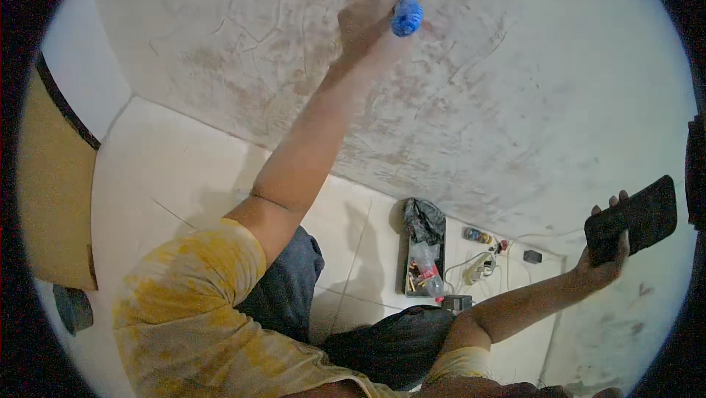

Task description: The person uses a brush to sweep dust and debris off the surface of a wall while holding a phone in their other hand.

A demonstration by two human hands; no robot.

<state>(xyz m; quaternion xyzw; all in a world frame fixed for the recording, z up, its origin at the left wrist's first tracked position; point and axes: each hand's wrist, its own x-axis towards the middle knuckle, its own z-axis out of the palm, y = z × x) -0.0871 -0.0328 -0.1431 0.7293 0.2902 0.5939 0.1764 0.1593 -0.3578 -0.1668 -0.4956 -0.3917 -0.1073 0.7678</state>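
Note:
My left hand (366, 22) reaches far up against the patchy wall (287, 52). Its fingers are wrapped round a blue-handled brush (409, 12), whose pale yellowish bristles show only in part at the top edge. The hand is somewhat blurred. Out to the right, my right hand (604, 269) grips a black smartphone (641, 218), thumb across its dark face and fingertips showing past the far edge.
On the tiled floor (191, 148), along the wall's foot, stands a dark tray (404, 269) with a black plastic bag (424, 220) and a clear bottle (425, 262). Cables and a white plug (478, 269) lie beside it. A brown panel (55, 192) stands at left.

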